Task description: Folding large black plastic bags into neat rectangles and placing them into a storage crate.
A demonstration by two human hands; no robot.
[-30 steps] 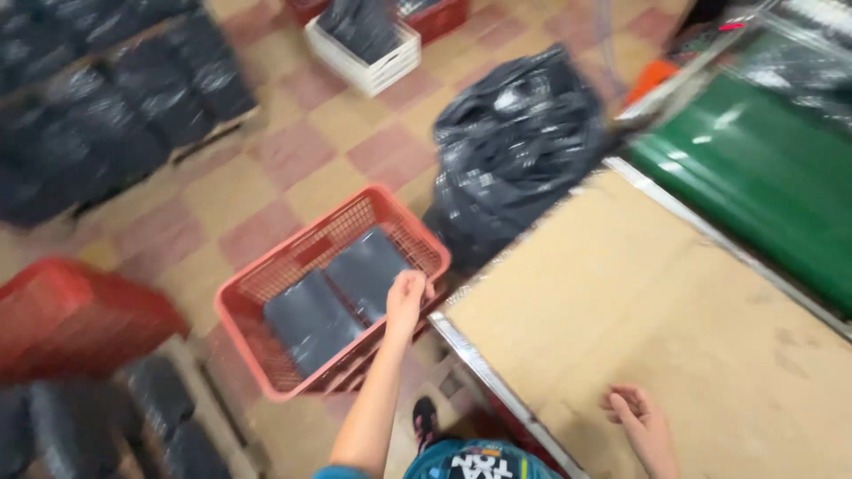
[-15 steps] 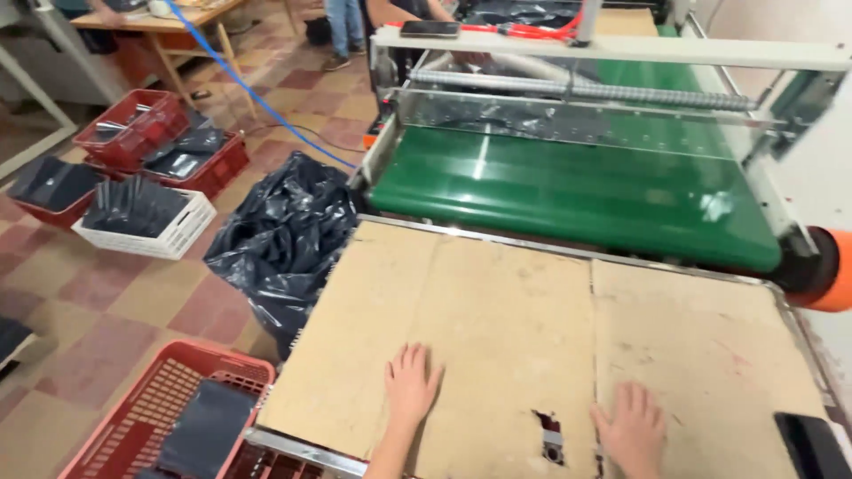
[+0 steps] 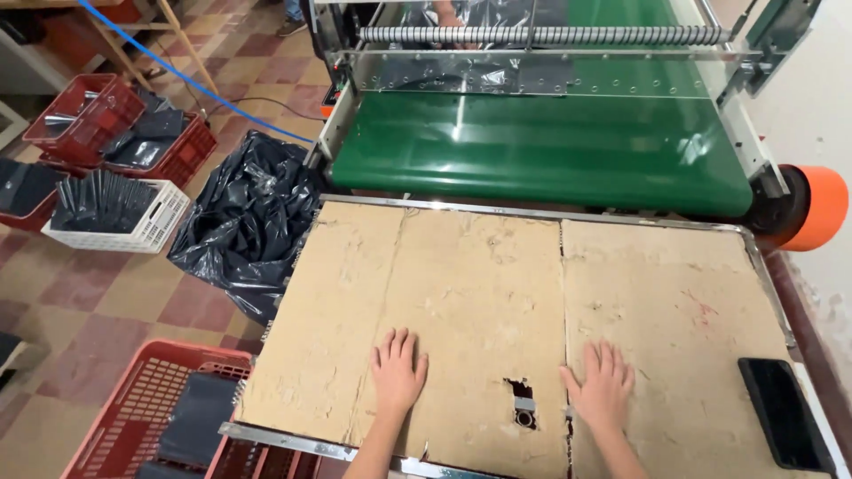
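My left hand [image 3: 398, 372] lies flat, palm down, fingers slightly apart, on the worn cardboard sheet [image 3: 479, 275] that covers the work table. My right hand [image 3: 603, 383] rests the same way a little to the right, on the neighbouring cardboard panel. Neither hand holds anything. Between them is a small torn hole [image 3: 522, 404] in the cardboard with metal showing through. A black phone [image 3: 783, 412] lies flat near the table's right edge, right of my right hand.
Beyond the table runs a green conveyor belt [image 3: 541, 155] under a clear guard and roller, with an orange drum [image 3: 816, 208] at its right end. Left of the table sit a black plastic bag [image 3: 248, 222], a red crate [image 3: 142, 417] holding dark packets, and more crates [image 3: 111, 208].
A second ago my left hand reached down to the red crate on the floor; it has come up onto the cardboard. The view swung from the floor to the table and conveyor.
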